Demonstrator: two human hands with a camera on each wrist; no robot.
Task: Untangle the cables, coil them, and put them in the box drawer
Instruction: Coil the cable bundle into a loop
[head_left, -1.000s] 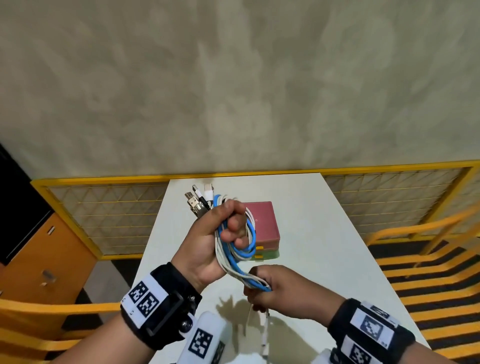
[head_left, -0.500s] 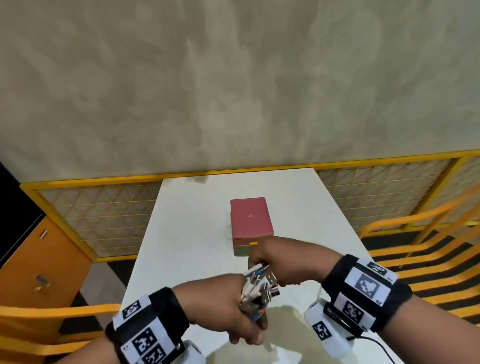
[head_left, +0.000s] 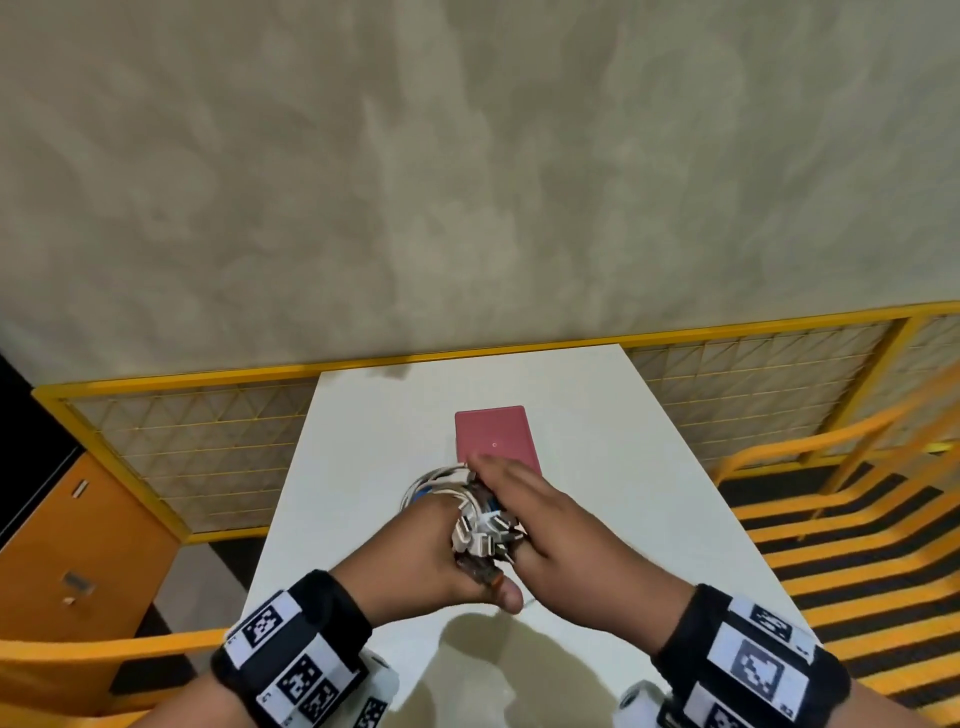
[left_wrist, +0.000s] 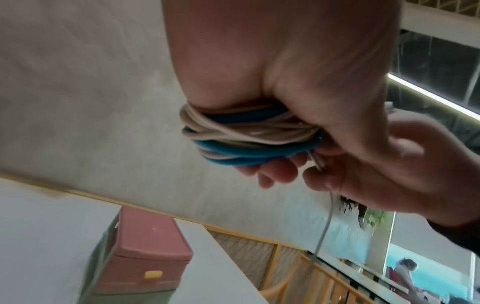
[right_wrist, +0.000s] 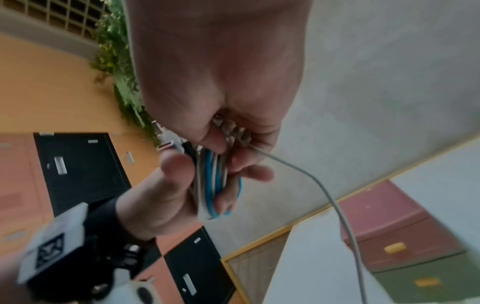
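Note:
My left hand grips a coiled bundle of white and blue cables above the white table. Its metal plug ends stick out toward me. The right hand lies over the bundle from the right. In the wrist views it pinches at the plug ends, where a thin loose cable comes out and hangs down. Just beyond the hands stands the small drawer box, pink on top. It has a pink drawer with a yellow handle above a green drawer; both drawers are shut.
A yellow mesh fence runs behind and beside the table. Yellow railings stand at the right. An orange cabinet is at the left, and a yellow chair back sits near my left forearm.
The bundle came down from chest height toward the table. Both hands then moved forward up to the box, and the right hand came from below the coil to lie over its plug ends.

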